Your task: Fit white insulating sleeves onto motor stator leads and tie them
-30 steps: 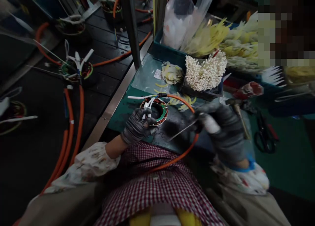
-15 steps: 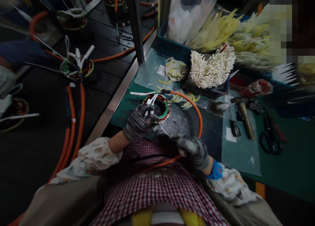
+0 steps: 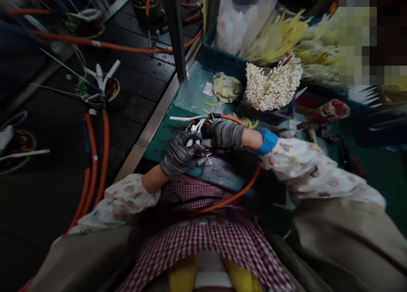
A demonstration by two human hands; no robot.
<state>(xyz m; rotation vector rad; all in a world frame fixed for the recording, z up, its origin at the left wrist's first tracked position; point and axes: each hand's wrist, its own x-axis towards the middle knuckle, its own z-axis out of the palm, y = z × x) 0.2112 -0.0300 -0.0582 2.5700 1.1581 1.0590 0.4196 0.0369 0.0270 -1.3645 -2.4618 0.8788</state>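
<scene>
A ring-shaped wound coil point(image 3: 206, 152) with copper windings rests over a dark plate near the bench's front left. My left hand point(image 3: 181, 154), in a grey striped glove, grips white sleeved leads point(image 3: 194, 133) at the ring's left side. Over the ring's right side lies my right hand point(image 3: 224, 136), fingers bent together at its inner edge; what they pinch is hidden. The right hand covers much of the ring. An orange cable point(image 3: 248, 186) joins the leads at the ring's back and loops round to my lap. A thin white cord end point(image 3: 209, 159) sticks out below the ring.
Behind the ring stand a bundle of white sleeves point(image 3: 273, 86), a coiled yellow-white bunch point(image 3: 227, 87) and a teal bin point(image 3: 222, 59). A red roll point(image 3: 332, 110) lies at right. Left of the metal edge point(image 3: 148, 131) are another wound coil point(image 3: 111, 90) and orange cables point(image 3: 104, 156).
My right hand has moved up and left from near my lap onto the ring. At the far left, a co-worker's gloved hand has left view, and an orange cable has shifted.
</scene>
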